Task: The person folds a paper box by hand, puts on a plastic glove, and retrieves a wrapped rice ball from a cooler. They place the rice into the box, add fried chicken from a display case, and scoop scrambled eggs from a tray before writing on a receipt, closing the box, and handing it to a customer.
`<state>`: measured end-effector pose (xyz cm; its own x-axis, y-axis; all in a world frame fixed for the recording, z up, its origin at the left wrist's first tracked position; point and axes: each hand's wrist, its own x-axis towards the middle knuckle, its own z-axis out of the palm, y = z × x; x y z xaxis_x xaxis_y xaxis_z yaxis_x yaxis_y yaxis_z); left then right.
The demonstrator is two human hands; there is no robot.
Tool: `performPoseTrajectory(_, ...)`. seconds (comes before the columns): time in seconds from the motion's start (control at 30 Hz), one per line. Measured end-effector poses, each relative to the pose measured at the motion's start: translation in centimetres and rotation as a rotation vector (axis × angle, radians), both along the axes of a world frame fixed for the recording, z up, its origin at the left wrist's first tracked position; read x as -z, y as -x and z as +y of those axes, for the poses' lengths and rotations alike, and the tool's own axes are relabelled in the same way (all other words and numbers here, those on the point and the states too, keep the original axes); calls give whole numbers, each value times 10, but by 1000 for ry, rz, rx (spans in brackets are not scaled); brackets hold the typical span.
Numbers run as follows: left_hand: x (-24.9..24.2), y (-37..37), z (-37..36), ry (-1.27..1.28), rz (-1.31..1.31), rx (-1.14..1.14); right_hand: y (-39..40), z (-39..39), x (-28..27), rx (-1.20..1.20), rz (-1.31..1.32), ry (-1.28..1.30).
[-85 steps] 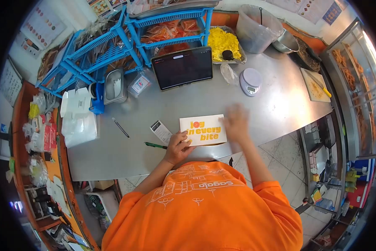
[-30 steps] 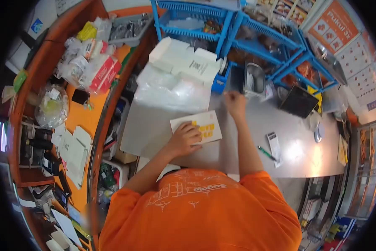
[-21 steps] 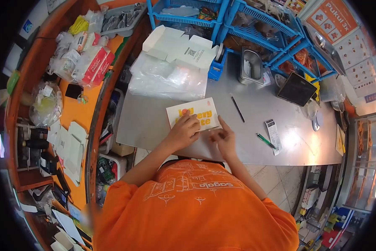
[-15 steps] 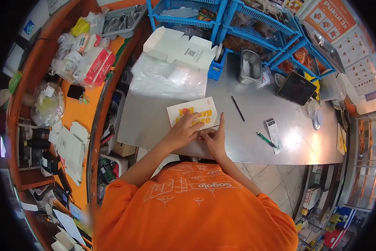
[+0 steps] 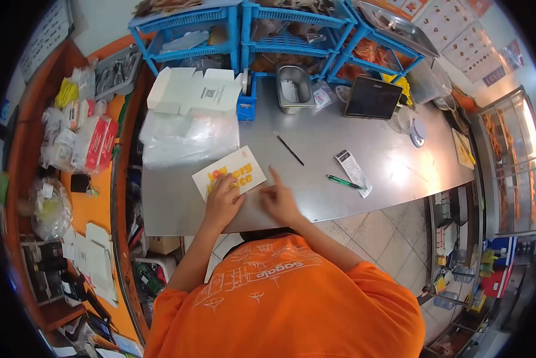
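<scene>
A white flat folded box [image 5: 231, 173] with yellow printed letters lies tilted near the front edge of the metal table. My left hand [image 5: 223, 196] rests on its lower part, fingers spread over the print and pressing lightly against the card. Just right of the box, my right hand [image 5: 280, 204] is apart from it above the table. Its index finger points forward while the other fingers curl in; nothing shows in it, and it is slightly blurred. A black pencil-like stick [image 5: 290, 150] lies beyond my right hand.
A green pen [image 5: 344, 181] lies on a printed receipt [image 5: 354, 173] to the right. Clear plastic bags [image 5: 184, 140] and unfolded white boxes [image 5: 190, 92] sit at the back left. Behind stand a metal container [image 5: 294, 89], a tablet [image 5: 373, 97] and blue racks [image 5: 292, 45].
The camera view has turned, shifting the table leftward. My right hand has drawn away from the box's edge to the right. My left hand stays on the box, which now lies more tilted.
</scene>
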<state>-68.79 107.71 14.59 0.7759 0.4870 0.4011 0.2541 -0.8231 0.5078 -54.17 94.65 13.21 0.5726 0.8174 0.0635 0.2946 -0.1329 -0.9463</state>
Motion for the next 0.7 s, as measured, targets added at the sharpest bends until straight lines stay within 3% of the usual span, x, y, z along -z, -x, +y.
performPoseTrajectory(0.07,-2,-2,-2,4,16,-5,-48,-21,-29,227,-193,182)
performPoseTrajectory(0.13,-5,-4,-6,4,35,-18,-126,-53,-14,519,-214,183)
performPoseTrajectory(0.17,-8,-6,-8,27,95,-27,-163,-71,-6,581,-357,79)
performPoseTrajectory(0.2,-11,-6,-10,47,154,-43,-188,-91,2,598,-647,207)
performPoseTrajectory(0.23,-5,-8,-12,27,152,-68,-212,-106,13,602,-937,319)
performPoseTrajectory(0.27,9,-10,-15,122,129,-70,-234,-122,37,549,-904,388)
performPoseTrajectory(0.3,19,-11,-13,198,93,-99,-248,-128,43,350,-787,751)
performPoseTrajectory(0.33,21,-12,-12,304,117,-87,-263,-129,71,244,-836,872)
performPoseTrajectory(0.37,18,-13,-20,181,-74,-103,-290,-127,117,135,-843,888)
performPoseTrajectory(0.4,23,-9,-11,199,107,64,-280,-118,110,385,-681,464)
performPoseTrajectory(0.43,12,-12,-5,23,-201,137,-275,-94,82,290,-1096,21)
performPoseTrajectory(0.47,5,-13,-12,194,-181,69,-271,-64,70,413,-235,-184)
performPoseTrajectory(0.5,-2,-15,-16,361,-173,-7,-261,-42,46,431,-539,-104)
performPoseTrajectory(0.53,-15,-11,-21,327,-213,-53,-251,-30,29,510,-856,-25)
performPoseTrajectory(0.57,-31,-15,-33,307,-237,-54,-242,-7,16,517,-1023,-255)
performPoseTrajectory(0.6,-40,-18,-35,296,-251,-78,-199,6,-33,392,-865,-236)
performPoseTrajectory(0.63,-45,-19,-40,447,-281,-69,-147,17,-88,277,-702,-207)
performPoseTrajectory(0.67,-49,-18,-45,604,-298,-47,-114,27,-114,182,-554,-53)
performPoseTrajectory(0.7,-55,-16,-51,604,-289,-44,-95,31,-127,88,-406,104)
